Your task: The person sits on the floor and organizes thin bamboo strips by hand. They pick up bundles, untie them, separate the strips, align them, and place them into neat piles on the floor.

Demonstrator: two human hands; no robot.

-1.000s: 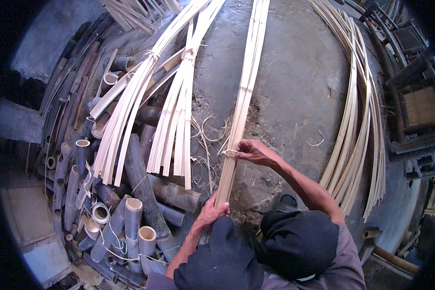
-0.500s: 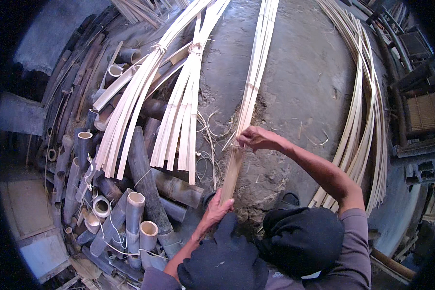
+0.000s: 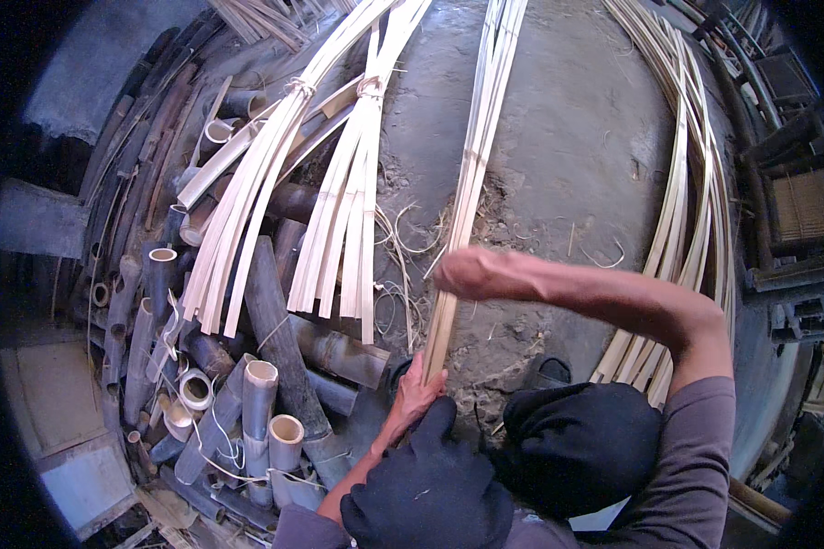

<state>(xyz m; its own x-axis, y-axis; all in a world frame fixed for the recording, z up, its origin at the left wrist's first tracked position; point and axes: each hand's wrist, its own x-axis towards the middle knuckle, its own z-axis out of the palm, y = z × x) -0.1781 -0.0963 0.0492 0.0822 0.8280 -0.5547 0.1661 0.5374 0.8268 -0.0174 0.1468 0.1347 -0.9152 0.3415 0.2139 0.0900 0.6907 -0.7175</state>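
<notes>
A long bundle of pale bamboo strips (image 3: 471,188) runs up the middle of the view, away from me over the ground. My left hand (image 3: 417,388) is wrapped round its near end, just in front of my dark-clad knees. Farther up the bundle, my right hand (image 3: 467,273) is closed in a fist lying over the strips, with its back toward me. The fist hides whatever its fingers hold. A thin sliver sticks out beside it on the left.
Two tied bundles of bamboo strips (image 3: 256,197) (image 3: 343,201) lie at the left over piled bamboo tubes (image 3: 258,407). A larger sheaf of strips (image 3: 682,201) curves along the right. Thin shavings (image 3: 398,242) litter the grey earth floor (image 3: 568,137). Wooden furniture (image 3: 801,210) stands far right.
My right hand has turned over from a pinch at the bundle into a fist across it, and its elbow has swung out to the right. My left hand keeps its grip.
</notes>
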